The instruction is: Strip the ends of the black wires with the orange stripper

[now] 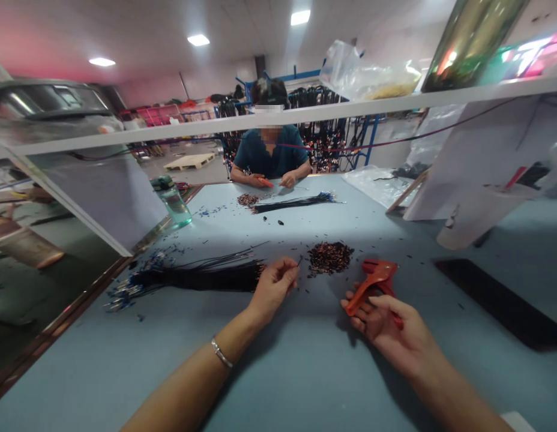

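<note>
Between the thumb and fingers of my left hand a thin black wire is pinched, its short tip sticking out to the right. Just left of that hand lies a bundle of black wires, with blue and silver ends fanned out at the far left. My right hand is wrapped round red-orange wire strippers, their head pointing up and away from me. A pile of small black and copper-coloured wire scraps sits on the table between the hands, a little farther off.
Across the table a person holds a red tool near another black wire bundle. A black flat slab lies at right, near a white cup. A green bottle stands left. A white shelf bar crosses above.
</note>
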The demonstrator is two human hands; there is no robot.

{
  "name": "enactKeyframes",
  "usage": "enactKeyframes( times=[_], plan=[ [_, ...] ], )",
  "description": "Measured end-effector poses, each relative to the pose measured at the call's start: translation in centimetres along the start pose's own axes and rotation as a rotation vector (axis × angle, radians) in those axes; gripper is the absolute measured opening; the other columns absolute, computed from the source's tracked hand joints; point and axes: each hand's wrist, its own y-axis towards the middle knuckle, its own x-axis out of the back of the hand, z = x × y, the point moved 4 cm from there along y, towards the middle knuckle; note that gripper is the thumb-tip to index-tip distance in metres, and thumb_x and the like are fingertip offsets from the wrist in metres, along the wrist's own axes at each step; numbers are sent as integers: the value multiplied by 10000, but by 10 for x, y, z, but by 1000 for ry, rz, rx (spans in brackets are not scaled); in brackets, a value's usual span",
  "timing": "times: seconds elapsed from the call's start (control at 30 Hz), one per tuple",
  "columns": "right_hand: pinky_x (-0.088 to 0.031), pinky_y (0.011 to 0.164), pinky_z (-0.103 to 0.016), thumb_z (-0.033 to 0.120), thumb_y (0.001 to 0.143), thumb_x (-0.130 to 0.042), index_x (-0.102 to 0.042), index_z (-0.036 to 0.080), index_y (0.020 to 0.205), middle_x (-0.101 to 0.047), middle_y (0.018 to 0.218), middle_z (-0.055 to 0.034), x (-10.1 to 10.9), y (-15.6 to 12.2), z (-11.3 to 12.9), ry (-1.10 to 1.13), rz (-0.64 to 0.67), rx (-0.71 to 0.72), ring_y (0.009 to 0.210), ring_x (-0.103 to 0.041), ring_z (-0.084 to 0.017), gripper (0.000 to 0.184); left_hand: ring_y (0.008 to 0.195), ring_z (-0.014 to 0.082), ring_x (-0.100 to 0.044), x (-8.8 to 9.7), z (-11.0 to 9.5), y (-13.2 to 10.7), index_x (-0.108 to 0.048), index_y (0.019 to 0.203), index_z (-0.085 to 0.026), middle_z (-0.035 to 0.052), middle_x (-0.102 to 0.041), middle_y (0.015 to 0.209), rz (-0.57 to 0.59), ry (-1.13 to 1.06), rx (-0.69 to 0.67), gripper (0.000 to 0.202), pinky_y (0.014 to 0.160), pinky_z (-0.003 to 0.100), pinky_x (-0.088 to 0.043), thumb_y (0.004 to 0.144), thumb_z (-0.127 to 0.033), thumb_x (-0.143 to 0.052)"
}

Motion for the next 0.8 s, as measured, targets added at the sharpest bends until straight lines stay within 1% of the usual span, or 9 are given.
enactKeyframes(
  times=[0.1,0.2,0.27,0.33,0.43,0.53,0.63,0.73,0.8],
  plan=[
    [-525,583,-280,72,620,-615,-689,126,695,-731,786,-98,2,1,0,-6,-10,-1,755,-684,-228,118,541,78,-416,4,2,0,-578,726,-141,-41,-491,588,-68,43,-32,243,528,189,-332,764,-381,-597],
    [-519,596,-292,79,628,-611,-685,134,707,-729,797,-94,3,2,-1,-15,-1,-7,774,-679,-234,121,542,84,-413,5,2,-4,-615,703,-136,-32,-500,572,-97,213,-129,232,531,194,-326,776,-354,-590],
    [-514,614,-301,85,632,-611,-679,140,704,-727,799,-89,3,2,-1,-18,3,-5,798,-675,-242,113,509,78,-395,4,0,-9,-634,732,-138,-34,-495,549,-110,370,-236,207,509,193,-310,805,-320,-568],
    [-508,623,-305,93,631,-613,-676,144,702,-727,803,-83,3,2,-1,-15,4,-4,811,-673,-245,108,504,76,-410,1,-5,-15,-634,762,-143,-20,-535,584,-122,521,-375,191,516,194,-321,844,-279,-528],
    [-495,618,-295,114,628,-618,-679,147,711,-726,805,-81,0,1,-2,-19,33,-12,800,-670,-234,108,602,109,-508,-5,-17,-21,-620,807,-148,23,-598,680,-144,750,-569,196,597,212,-382,888,-217,-455],
    [-476,601,-278,147,630,-623,-687,146,750,-724,799,-86,-4,0,-5,-68,86,-31,785,-667,-224,135,657,152,-557,-11,-22,-21,-617,823,-162,44,-620,704,-125,1056,-660,200,697,280,-421,892,-178,-430],
    [-456,582,-268,183,631,-629,-686,149,773,-721,813,-88,-8,-3,-9,-126,117,-30,799,-663,-230,157,664,177,-577,-12,-17,-17,-625,809,-175,45,-624,685,-67,1277,-664,211,785,360,-429,867,-124,-428],
    [-442,574,-276,204,604,-658,-671,153,798,-716,849,-91,-13,-8,-12,-174,156,-18,800,-661,-245,201,676,167,-599,-7,-9,-14,-625,992,-166,60,-657,798,-19,1232,-548,277,673,286,-456,840,-80,-410],
    [-431,566,-285,208,586,-680,-654,168,898,-711,862,-85,-16,-12,-15,-217,199,-6,780,-662,-253,315,717,150,-617,-2,-7,-13,-588,1128,-192,54,-672,915,-25,1153,-473,347,629,246,-455,848,-96,-406]
  ],
)
